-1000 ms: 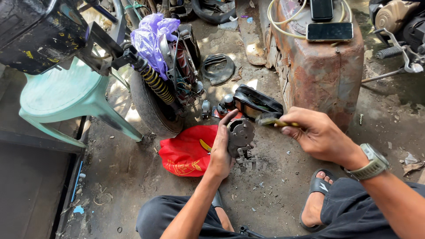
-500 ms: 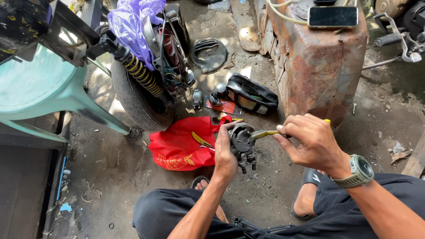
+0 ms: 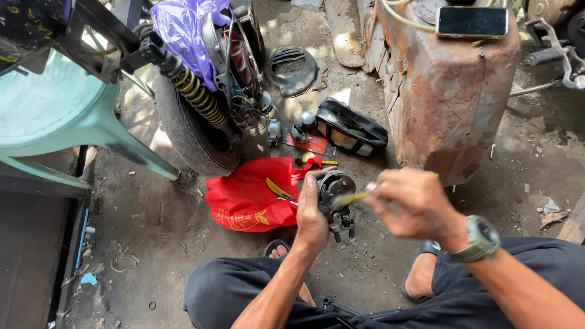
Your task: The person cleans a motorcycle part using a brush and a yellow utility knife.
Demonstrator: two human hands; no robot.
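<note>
Between the two hands, above the dirt floor, sits a small grey metal engine part (image 3: 335,198), likely a carburettor; the left hand (image 3: 311,216) grips it upright; the right hand (image 3: 408,204), blurred, is closed on a yellow-handled brush (image 3: 352,197) touching its round top face; this looks like cleaning, calling next for steady strokes; the part looks grimy, fittings hanging below; a red bag (image 3: 250,201) lies beyond the left hand.

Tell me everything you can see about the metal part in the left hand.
The metal part is dark grey and grimy, with a round body and small fittings sticking out below. The left hand holds it upright above the dirt ground, beside the red bag. A yellow-handled tool in the blurred right hand touches its face.
</note>
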